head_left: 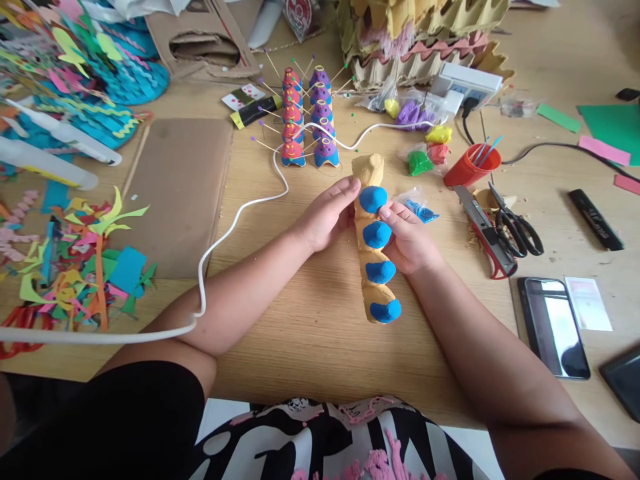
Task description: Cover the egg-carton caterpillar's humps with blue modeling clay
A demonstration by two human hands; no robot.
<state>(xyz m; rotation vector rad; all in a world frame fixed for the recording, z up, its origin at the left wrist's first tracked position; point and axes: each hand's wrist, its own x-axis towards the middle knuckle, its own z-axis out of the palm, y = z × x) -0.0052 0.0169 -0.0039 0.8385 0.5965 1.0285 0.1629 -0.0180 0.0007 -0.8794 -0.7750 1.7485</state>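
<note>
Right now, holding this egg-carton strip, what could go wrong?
The white cable crosses the left arm and runs by the red egg-carton figures; a tug might topple them. The right hand, thumb at the top blue cap, might dent it if soft. Reaching right might catch the utility knife.

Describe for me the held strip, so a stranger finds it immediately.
On the light-brown wooden table, look between the person's bare left hand and right hand. They hold a long, tan, bumpy cardboard strip. Unlike the red-and-blue row and purple-and-blue row behind it, it wears four blue caps; its farthest bump is plain tan.
</note>
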